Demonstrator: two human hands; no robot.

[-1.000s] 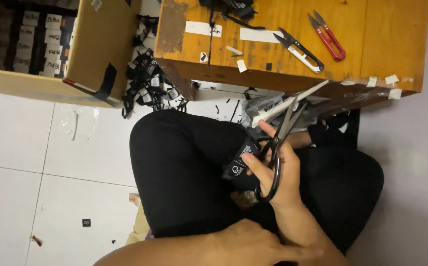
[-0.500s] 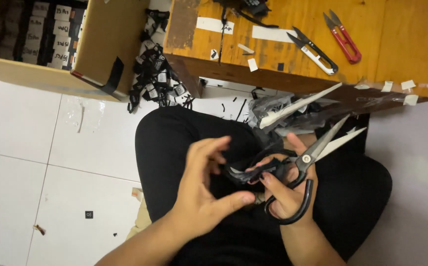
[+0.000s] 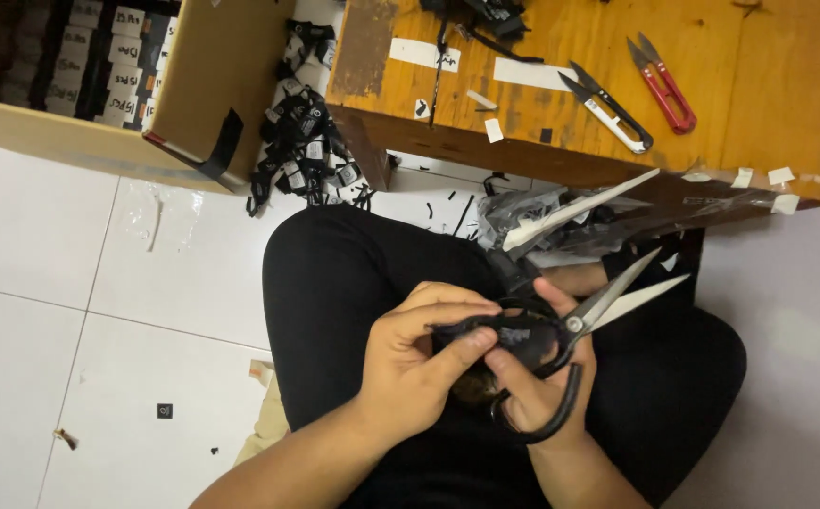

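Left hand (image 3: 410, 363): curled over the lap, thumb and fingers pinched on a small black item (image 3: 485, 332), which is held right up against the other hand.
Right hand (image 3: 546, 377): wrapped around the black handles of a large pair of scissors (image 3: 570, 330), one loop hooked below the fingers; the same small black item is touched by its fingertips.
Scissors: the blades are seen parted, pointed up and to the right, away from the body, the pivot just beside the right thumb.
Small black item: it is gripped between both hands, above the black-clad lap (image 3: 353, 283); its exact shape cannot be made out against the dark cloth.
Desk (image 3: 759, 85): a worn wooden top is seen at the upper right, scattered with white label scraps.
On the desk: a black-and-white thread snip (image 3: 608, 108) and a red thread snip (image 3: 662, 83) are laid side by side, near each other, well apart from the hands.
Under the desk edge: crumpled clear plastic bags (image 3: 542, 212) with a white strip are tucked just beyond the knees.
Cardboard box (image 3: 193, 85): set on the floor at the upper left, rows of black packets with white labels stacked inside.
Floor (image 3: 42, 273): white tiles, with a heap of loose black tags (image 3: 301, 141) piled between box and desk.
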